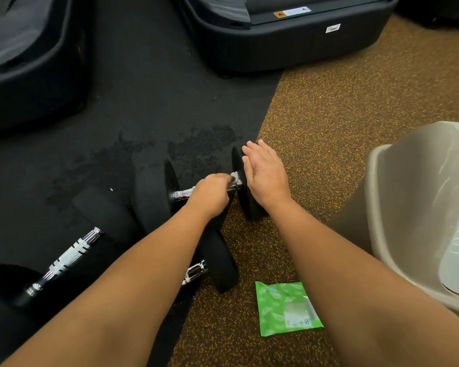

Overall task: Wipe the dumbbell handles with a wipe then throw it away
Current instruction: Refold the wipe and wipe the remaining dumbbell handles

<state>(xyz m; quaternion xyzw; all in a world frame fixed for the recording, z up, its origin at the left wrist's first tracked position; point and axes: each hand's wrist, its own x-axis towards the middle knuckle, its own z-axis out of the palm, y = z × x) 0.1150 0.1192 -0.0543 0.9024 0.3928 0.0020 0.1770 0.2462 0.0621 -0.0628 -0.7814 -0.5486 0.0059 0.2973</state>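
Note:
A black dumbbell with a chrome handle (182, 194) lies across the seam between the black mat and the speckled floor. My left hand (212, 195) is closed around a white wipe (234, 177) pressed on the right end of that handle. My right hand (265, 172) rests flat, fingers together, on the dumbbell's right weight plate (252, 207). A second dumbbell (217, 260) lies nearer me, partly hidden under my left forearm. A third dumbbell's chrome handle (66, 259) shows at the lower left.
A green wipe packet (286, 308) lies on the speckled floor between my forearms. A beige bin (382, 207) with a swing lid stands at the right. Dark machine bases (289, 43) sit at the top and upper left.

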